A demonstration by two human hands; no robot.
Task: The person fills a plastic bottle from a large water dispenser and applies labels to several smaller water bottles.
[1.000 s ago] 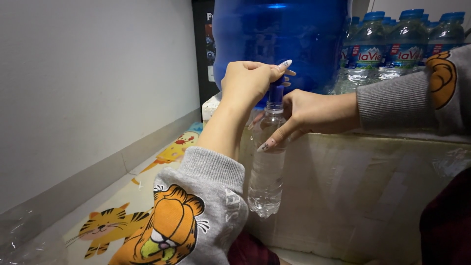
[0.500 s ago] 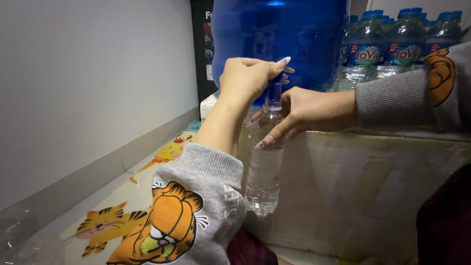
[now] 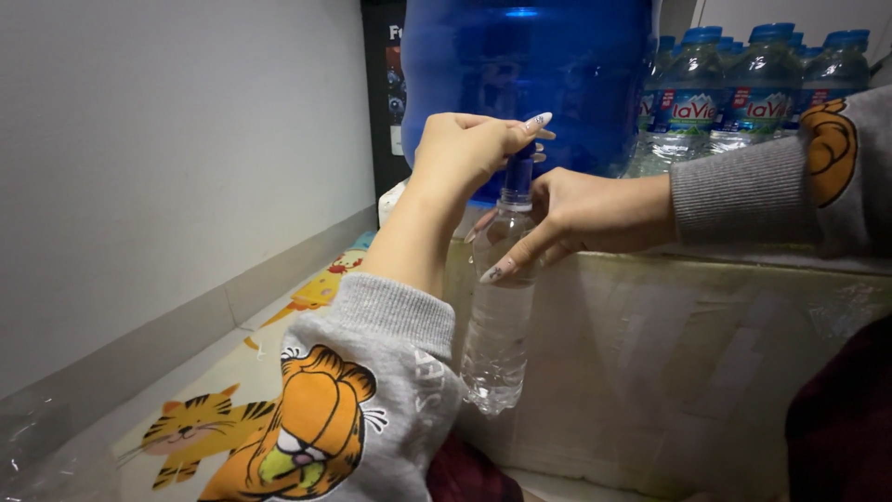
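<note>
A clear plastic bottle (image 3: pixel 499 325) hangs upright under the tap of a big blue water jug (image 3: pixel 530 79). My right hand (image 3: pixel 581 216) grips the bottle near its shoulder, fingers wrapped round it. Above it, my left hand (image 3: pixel 469 149) rests on the blue tap, fingers pinched over the spout at the bottle's mouth. The tap itself is mostly hidden by that hand. Both arms wear grey sleeves printed with an orange cartoon cat.
A pack of small water bottles with blue caps (image 3: pixel 753 88) stands at the back right on a pale taped carton (image 3: pixel 669 372). A white wall (image 3: pixel 167 167) runs along the left. A cartoon-printed mat (image 3: pixel 214 418) covers the floor below.
</note>
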